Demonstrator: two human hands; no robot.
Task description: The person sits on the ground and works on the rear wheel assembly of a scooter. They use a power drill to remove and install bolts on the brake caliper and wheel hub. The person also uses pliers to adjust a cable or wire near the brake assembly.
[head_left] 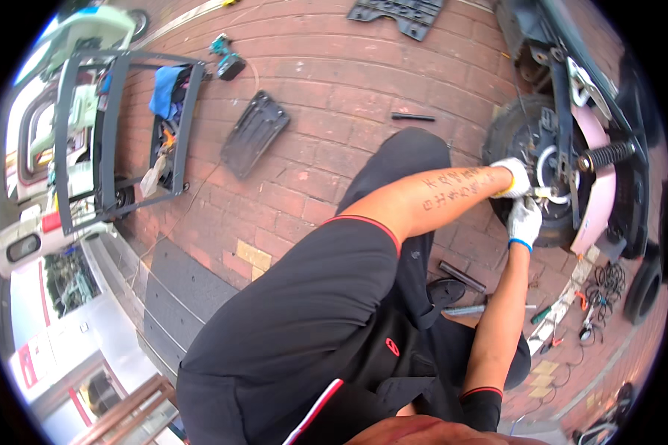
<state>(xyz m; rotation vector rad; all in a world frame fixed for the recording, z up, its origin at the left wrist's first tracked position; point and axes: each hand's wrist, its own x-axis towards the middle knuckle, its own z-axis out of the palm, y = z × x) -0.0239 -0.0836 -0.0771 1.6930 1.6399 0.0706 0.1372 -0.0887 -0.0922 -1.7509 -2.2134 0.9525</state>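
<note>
My left hand (513,176), in a white work glove with a yellow cuff, is at the hub of a black-tyred vehicle wheel (506,127). Just below it my right hand (525,221), gloved in white with a blue cuff, has its fingers bent close to the same spot. Both hands look closed at a small metal piece (545,193) by the hub, but the gloves cover most of what they grip. A pale ring-shaped part (546,165) shows beside them. Right of the wheel are a black coil-spring shock absorber (607,157) and a pink curved panel (595,204).
A dark metal tube (462,276) lies by my foot, and a black rod (413,116) lies farther off. Black plastic covers (255,133), a teal cordless drill (227,58) and a grey tool cart (119,133) stand left. Tangled cables (606,291) lie on the right.
</note>
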